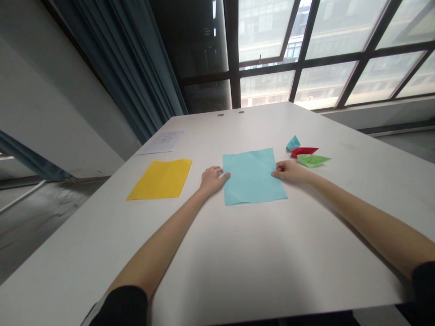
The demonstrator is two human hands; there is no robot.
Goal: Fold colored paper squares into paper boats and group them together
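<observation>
A square sheet of light blue origami paper point(253, 179) lies on the white table in front of me, with faint creases across it. My left hand point(213, 179) is at its left edge, the thumb resting on top of the paper and the fingers curled at the border. At the opposite edge, my right hand point(288, 171) pinches the sheet between thumb and bent fingers. Just beyond that hand sit three folded paper pieces: a blue one point(293, 143), a red one point(303, 151) and a green one point(312, 160).
Left of my left hand lies a stack or sheet of yellow paper point(163, 179). Farther back is a white printed page point(162, 142) near the left edge of the white table point(238, 253). A blue curtain point(129, 59) and windows stand behind.
</observation>
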